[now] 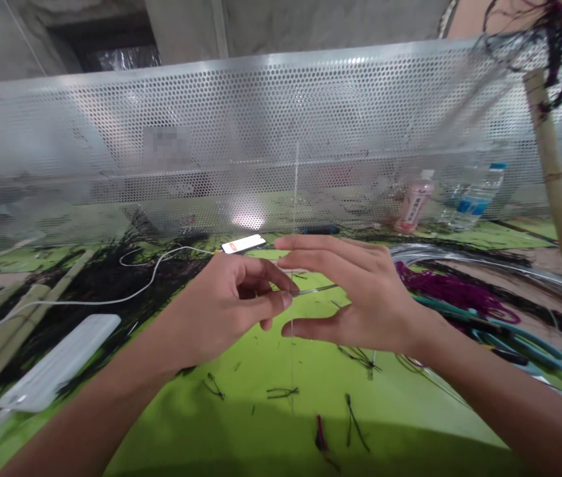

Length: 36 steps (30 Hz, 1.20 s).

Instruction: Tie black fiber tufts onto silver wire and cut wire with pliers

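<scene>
My left hand (pixel 231 301) hovers above the green table (pixel 241 411), thumb and forefinger pinched on a thin clear strand (pixel 313 289). That strand runs sideways to my right hand (pixel 355 298), whose fingers are stretched out and apart around it. A fine vertical thread (pixel 295 199) rises between the two hands toward the perforated metal screen (pixel 261 132). What the pinch holds beyond the strand is too small to tell.
A white power bank (pixel 62 371) with its cable (pixel 151 271) lies at left, a phone (pixel 243 243) behind the hands. Teal scissors (pixel 523 341), magenta fibres (pixel 439 288) and black fibres (pixel 126 278) lie around. Two bottles (pixel 414 205) stand at the screen. Bamboo sticks (pixel 553 172) rise at right.
</scene>
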### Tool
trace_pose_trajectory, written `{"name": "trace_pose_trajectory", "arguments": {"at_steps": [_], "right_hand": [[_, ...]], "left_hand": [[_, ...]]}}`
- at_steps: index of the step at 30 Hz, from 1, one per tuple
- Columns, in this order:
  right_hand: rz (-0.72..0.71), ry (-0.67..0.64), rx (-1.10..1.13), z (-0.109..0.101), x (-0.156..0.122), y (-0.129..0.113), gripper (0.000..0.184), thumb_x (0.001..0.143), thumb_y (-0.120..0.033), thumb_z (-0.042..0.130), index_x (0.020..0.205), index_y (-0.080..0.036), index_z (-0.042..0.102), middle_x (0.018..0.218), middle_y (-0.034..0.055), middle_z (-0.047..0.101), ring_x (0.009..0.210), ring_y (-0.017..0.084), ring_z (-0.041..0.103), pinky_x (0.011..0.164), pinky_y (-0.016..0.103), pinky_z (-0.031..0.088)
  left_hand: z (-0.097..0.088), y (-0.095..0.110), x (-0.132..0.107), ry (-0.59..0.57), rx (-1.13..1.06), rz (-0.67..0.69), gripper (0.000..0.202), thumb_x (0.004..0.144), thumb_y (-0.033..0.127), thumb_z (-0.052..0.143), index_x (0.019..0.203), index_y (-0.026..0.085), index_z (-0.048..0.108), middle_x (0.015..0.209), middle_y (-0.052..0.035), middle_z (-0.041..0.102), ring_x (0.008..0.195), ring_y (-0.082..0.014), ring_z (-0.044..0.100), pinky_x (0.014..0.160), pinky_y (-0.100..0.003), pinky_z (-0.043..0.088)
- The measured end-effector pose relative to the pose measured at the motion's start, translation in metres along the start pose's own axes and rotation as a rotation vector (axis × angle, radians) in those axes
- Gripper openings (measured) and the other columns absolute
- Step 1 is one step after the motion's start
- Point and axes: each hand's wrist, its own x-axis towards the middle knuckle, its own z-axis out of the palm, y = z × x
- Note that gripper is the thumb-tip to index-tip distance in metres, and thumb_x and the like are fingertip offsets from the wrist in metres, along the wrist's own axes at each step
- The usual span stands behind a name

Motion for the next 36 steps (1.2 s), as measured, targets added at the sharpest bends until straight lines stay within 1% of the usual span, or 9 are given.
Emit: {"name": "trace_pose_trajectory", "arguments": {"at_steps": [3, 6, 10, 17, 22, 26, 30, 33, 36], "right_hand": [[-0.037, 0.046, -0.012, 0.003, -0.001, 0.002, 0.058, 0.079, -0.054, 0.080, 0.122, -0.020, 0.063, 0.133, 0.0044, 0.071, 0.116, 0.023, 0.070, 0.098, 0.036, 0.058], [-0.055, 0.039, -0.022, 0.004, -0.001, 0.001, 0.059, 0.076, -0.049, 0.084, 0.122, -0.019, 0.063, 0.134, 0.0031, 0.071, 0.108, 0.022, 0.074, 0.093, 0.036, 0.060], [-0.085, 0.022, -0.050, 0.004, 0.001, -0.002, 0.064, 0.074, -0.053, 0.084, 0.123, -0.018, 0.061, 0.134, 0.0023, 0.071, 0.112, 0.022, 0.073, 0.086, 0.037, 0.060], [-0.080, 0.004, -0.039, -0.001, 0.002, -0.006, 0.063, 0.076, -0.052, 0.084, 0.123, -0.016, 0.062, 0.132, 0.0036, 0.071, 0.113, 0.022, 0.072, 0.086, 0.037, 0.058], [-0.074, -0.003, 0.052, -0.007, 0.004, -0.006, 0.054, 0.079, -0.050, 0.083, 0.117, -0.016, 0.067, 0.125, 0.0040, 0.075, 0.105, 0.021, 0.076, 0.082, 0.035, 0.060], [-0.028, 0.022, 0.190, -0.009, 0.006, -0.006, 0.036, 0.080, -0.042, 0.083, 0.105, -0.017, 0.075, 0.108, 0.0022, 0.081, 0.094, 0.020, 0.078, 0.079, 0.032, 0.063], [0.132, 0.047, 0.474, -0.010, 0.007, -0.010, 0.016, 0.083, -0.024, 0.082, 0.099, -0.023, 0.080, 0.095, -0.0022, 0.082, 0.086, 0.015, 0.078, 0.077, 0.027, 0.066], [0.279, 0.041, 0.633, -0.012, 0.008, -0.014, 0.017, 0.086, -0.019, 0.078, 0.097, -0.031, 0.082, 0.087, -0.0052, 0.082, 0.078, 0.013, 0.078, 0.069, 0.025, 0.067], [0.327, 0.080, 0.672, -0.014, 0.009, -0.015, 0.023, 0.084, -0.016, 0.079, 0.096, -0.035, 0.082, 0.083, -0.0056, 0.081, 0.076, 0.014, 0.078, 0.068, 0.025, 0.067]], "left_hand": [[-0.002, -0.001, 0.000, -0.072, -0.043, -0.067, 0.016, 0.089, 0.031, 0.068, 0.095, 0.017, 0.072, 0.061, 0.0034, 0.062, 0.047, -0.0080, 0.054, 0.045, -0.019, 0.045], [-0.002, 0.001, 0.000, -0.120, -0.035, -0.025, 0.010, 0.090, 0.025, 0.066, 0.093, 0.016, 0.070, 0.071, 0.0016, 0.067, 0.059, -0.0100, 0.064, 0.059, -0.021, 0.053], [0.000, 0.005, -0.004, -0.066, 0.052, 0.023, 0.006, 0.089, 0.021, 0.066, 0.090, 0.019, 0.071, 0.084, 0.0006, 0.072, 0.077, -0.0132, 0.069, 0.067, -0.021, 0.054], [0.000, 0.003, -0.006, -0.030, 0.085, -0.014, 0.008, 0.086, 0.022, 0.066, 0.090, 0.019, 0.073, 0.084, -0.0004, 0.077, 0.078, -0.0173, 0.072, 0.066, -0.025, 0.055], [-0.001, -0.003, 0.001, -0.039, 0.080, 0.026, 0.009, 0.088, 0.024, 0.067, 0.088, 0.017, 0.073, 0.081, -0.0010, 0.075, 0.076, -0.0157, 0.070, 0.070, -0.026, 0.055], [-0.002, -0.005, 0.005, -0.112, 0.024, 0.047, 0.015, 0.091, 0.020, 0.063, 0.101, 0.018, 0.074, 0.088, -0.0012, 0.075, 0.080, -0.0144, 0.070, 0.075, -0.026, 0.054], [0.003, -0.002, 0.004, -0.124, 0.076, 0.057, 0.012, 0.090, 0.016, 0.061, 0.091, 0.018, 0.073, 0.085, 0.0002, 0.072, 0.075, -0.0129, 0.065, 0.069, -0.026, 0.050], [0.007, -0.001, 0.001, -0.106, 0.149, 0.029, 0.009, 0.089, 0.019, 0.063, 0.083, 0.017, 0.070, 0.078, 0.0010, 0.069, 0.069, -0.0128, 0.060, 0.063, -0.026, 0.046], [0.009, 0.000, -0.001, -0.095, 0.134, 0.045, 0.010, 0.092, 0.024, 0.063, 0.086, 0.018, 0.069, 0.082, 0.0004, 0.071, 0.075, -0.0149, 0.064, 0.068, -0.028, 0.049]]}}
